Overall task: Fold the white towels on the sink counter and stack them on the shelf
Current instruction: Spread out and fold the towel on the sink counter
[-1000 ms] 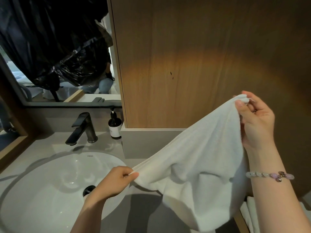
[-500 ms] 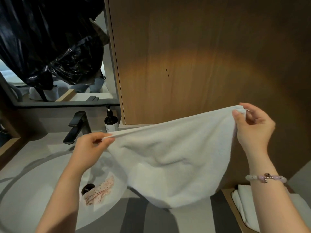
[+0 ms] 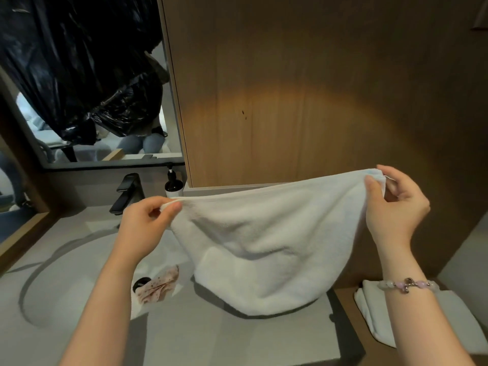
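Note:
A white towel hangs spread out in the air above the grey sink counter. My left hand pinches its upper left corner between thumb and fingers. My right hand pinches the upper right corner, a little higher. The top edge is stretched almost level between both hands and the body sags in a curve, its lowest part just over the counter. A folded white towel lies on the wooden shelf at the lower right, partly behind my right wrist.
The white basin lies at the left, with a pink patterned cloth by its drain. A black tap and a dark soap bottle stand behind it. A wood panel rises straight ahead, a mirror at left.
My left hand rose from near the basin up to the right hand's level, stretching the towel's top edge flat. The right hand dropped a little. The view tilted downward.

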